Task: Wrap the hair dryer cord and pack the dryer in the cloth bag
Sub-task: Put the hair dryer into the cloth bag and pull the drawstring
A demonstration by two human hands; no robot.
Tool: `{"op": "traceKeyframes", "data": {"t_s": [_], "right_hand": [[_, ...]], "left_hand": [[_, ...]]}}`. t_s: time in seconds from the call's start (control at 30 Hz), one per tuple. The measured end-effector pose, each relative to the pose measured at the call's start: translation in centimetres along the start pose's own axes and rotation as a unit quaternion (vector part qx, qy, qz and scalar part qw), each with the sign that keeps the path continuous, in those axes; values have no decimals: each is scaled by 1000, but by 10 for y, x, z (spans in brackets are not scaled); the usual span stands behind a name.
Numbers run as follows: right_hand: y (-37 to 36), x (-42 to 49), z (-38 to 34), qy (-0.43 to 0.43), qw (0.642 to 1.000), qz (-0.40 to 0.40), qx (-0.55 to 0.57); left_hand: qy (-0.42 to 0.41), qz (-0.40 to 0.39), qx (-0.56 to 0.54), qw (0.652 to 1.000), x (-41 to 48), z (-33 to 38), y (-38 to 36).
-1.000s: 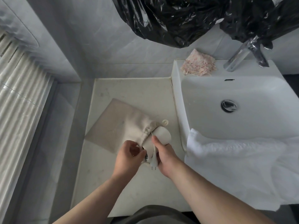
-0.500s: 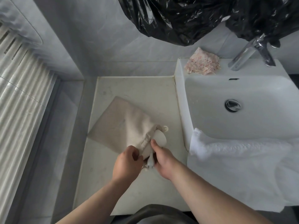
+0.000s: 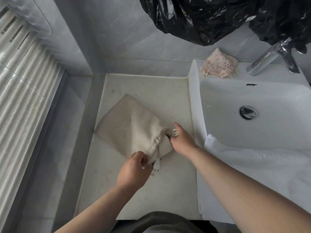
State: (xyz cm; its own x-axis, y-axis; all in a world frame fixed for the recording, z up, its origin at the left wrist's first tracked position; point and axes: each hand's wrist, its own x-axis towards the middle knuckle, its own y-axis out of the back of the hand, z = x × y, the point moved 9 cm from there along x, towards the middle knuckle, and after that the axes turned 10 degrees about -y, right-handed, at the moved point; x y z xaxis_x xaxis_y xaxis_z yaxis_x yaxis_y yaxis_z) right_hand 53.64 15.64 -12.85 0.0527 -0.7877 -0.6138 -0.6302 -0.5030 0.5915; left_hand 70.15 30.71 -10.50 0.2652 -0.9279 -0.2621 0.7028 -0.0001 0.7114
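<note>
A beige cloth bag lies on the pale counter, its gathered mouth pointing toward me. The hair dryer is hidden inside the bag. Only its white plug pokes out of the mouth. My left hand pinches the near edge of the mouth, right beside the plug. My right hand grips the far right side of the mouth with its thumb stretched out. A pale drawstring loop lies against its fingers.
A white sink with a chrome tap borders the counter on the right. A white towel hangs over its front. A pink cloth sits on the rim. Black plastic bags hang above. Walls close off the left and back.
The dryer's white head, which stuck out of the bag's mouth, is now covered by the cloth. My right hand has left the dryer and moved right to the mouth's far side.
</note>
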Motion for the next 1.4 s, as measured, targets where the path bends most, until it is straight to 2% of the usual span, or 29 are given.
{"op": "traceKeyframes", "data": {"t_s": [0.03,0.1,0.17,0.23,0.3,0.37,0.4,0.43,0.47,0.5,0.53,0.57,0.63,0.7,0.77,0.9,0.97,1.07,1.17,1.2,1.23,1.3,1.37,1.4], "right_hand": [[-4,0,-8,30,999,-21,-5],[-7,3,-10,65,998,-9,-23],[-9,5,2,40,999,-13,8],[-13,7,22,-8,995,-39,87],[-14,0,34,-62,974,-61,209],[-19,-15,41,-121,926,-108,340],[-22,-22,44,-137,906,-132,379],[-25,-26,51,-149,901,-138,383],[-25,-31,56,-154,916,-130,347],[-25,-31,61,-148,947,-104,266],[-19,-36,61,-125,979,-71,144],[-13,-42,57,-89,995,-40,20],[-12,-53,43,25,991,-12,-134],[-17,-62,30,104,978,-28,-180],[-23,-58,27,123,969,-34,-213],[-26,-50,19,129,970,-12,-206],[-22,-52,19,125,971,26,-204],[-18,-56,24,104,968,72,-218],[-22,-56,35,72,978,80,-181],[-24,-55,39,58,983,63,-161],[-27,-53,44,41,988,31,-144],[-28,-51,58,-16,995,-38,-94],[-12,-44,67,-65,997,-22,20],[-3,-40,68,-75,994,5,82]], "left_hand": [[-3,-3,7,1000,1,1,-1],[-3,-4,17,1000,4,2,-2],[-1,-3,27,1000,6,0,-4],[7,-2,35,999,8,-3,-4],[14,2,35,999,11,-7,-4],[16,9,40,999,14,-11,-1],[12,11,44,999,16,-12,-1],[6,11,45,999,17,-14,0],[2,13,40,999,18,-15,0],[1,15,29,999,18,-17,1],[2,17,20,1000,18,-21,1],[7,20,14,1000,17,-25,2],[23,30,13,999,13,-36,5],[41,31,-7,999,10,-48,6],[41,16,-38,998,10,-52,4],[9,-18,-32,999,15,-45,-3],[5,-20,-8,1000,15,-45,-3],[2,-42,4,999,13,-48,-11],[-10,-78,1,997,9,-49,-17],[-3,-87,-41,995,7,-50,-19],[27,-89,-129,987,4,-51,-19],[114,-46,-315,941,4,-58,-15],[172,6,-383,907,10,-70,-8],[188,3,-391,901,13,-73,-8]]}}
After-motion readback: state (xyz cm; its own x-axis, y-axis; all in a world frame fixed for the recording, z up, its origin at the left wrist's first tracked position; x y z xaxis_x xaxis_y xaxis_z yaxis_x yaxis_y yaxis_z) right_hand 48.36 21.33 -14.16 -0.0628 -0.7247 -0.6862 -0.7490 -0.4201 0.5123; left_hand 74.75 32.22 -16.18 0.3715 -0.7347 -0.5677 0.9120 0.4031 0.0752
